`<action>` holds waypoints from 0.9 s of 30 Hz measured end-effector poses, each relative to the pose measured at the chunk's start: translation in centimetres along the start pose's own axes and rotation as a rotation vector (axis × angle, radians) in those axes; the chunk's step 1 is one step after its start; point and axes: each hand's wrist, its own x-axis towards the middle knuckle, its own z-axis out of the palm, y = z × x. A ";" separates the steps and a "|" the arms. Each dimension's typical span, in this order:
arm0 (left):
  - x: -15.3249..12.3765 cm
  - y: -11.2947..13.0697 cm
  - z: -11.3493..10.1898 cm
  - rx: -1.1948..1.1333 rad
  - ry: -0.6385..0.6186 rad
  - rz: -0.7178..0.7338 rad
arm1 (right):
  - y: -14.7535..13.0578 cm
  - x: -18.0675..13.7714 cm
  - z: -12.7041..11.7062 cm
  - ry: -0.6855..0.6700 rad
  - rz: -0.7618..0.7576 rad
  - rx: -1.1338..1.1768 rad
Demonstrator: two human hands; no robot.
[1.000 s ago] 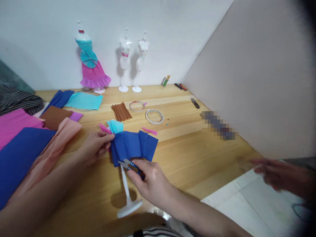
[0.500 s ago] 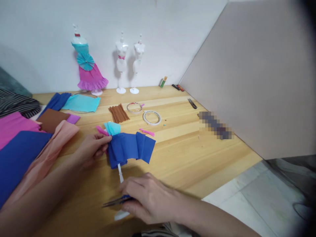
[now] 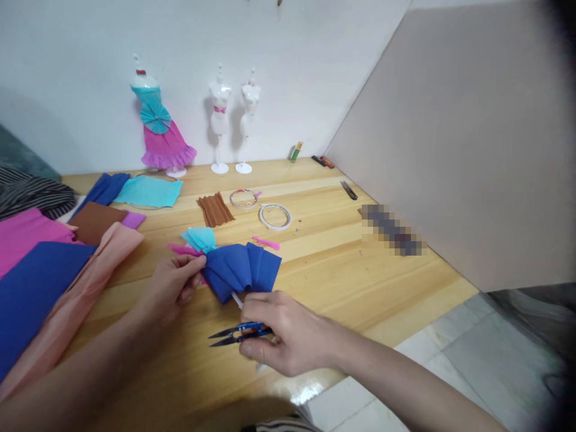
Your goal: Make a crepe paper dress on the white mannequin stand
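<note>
My left hand (image 3: 182,279) pinches the gathered edge of a pleated blue crepe paper skirt (image 3: 243,267) between thumb and fingertips. The skirt hangs round a small mannequin with a light blue paper top (image 3: 200,239) and a magenta strip (image 3: 180,248) beside it. The mannequin lies tilted, and its white stem (image 3: 237,300) shows below the skirt. My right hand (image 3: 288,333) is closed round blue-handled thread snips (image 3: 236,333), their blades apart and pointing left. Its fingers are also at the stem; their hold there is partly hidden.
A dressed mannequin (image 3: 157,120) and two bare ones (image 3: 219,114) stand at the wall. Tape rolls (image 3: 275,227), a pleated brown piece (image 3: 216,209) and a pink scrap (image 3: 266,243) lie on the table (image 3: 328,282). Paper sheets (image 3: 40,300) cover the left side; a cutter (image 3: 348,190) lies right.
The mannequin has tilted, its base swinging right and its top leaning left. My right hand has moved up and right with the snips. The left hand keeps its pinch.
</note>
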 end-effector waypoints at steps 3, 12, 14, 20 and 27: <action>-0.1 0.3 0.1 0.024 0.014 0.011 | -0.4 -0.2 0.0 0.030 0.065 0.071; -1.0 2.6 -1.0 0.165 0.142 0.119 | 0.3 -1.9 -1.2 0.028 0.276 0.139; -0.9 3.9 -1.1 0.264 0.125 0.296 | 0.6 -2.0 -1.3 0.035 0.290 0.112; 2.3 8.3 0.5 0.939 -0.029 0.668 | 0.9 -2.4 -1.4 0.011 0.368 0.066; 6.6 10.4 4.4 1.249 -0.471 0.536 | 1.1 -2.6 -1.3 -0.048 0.409 0.094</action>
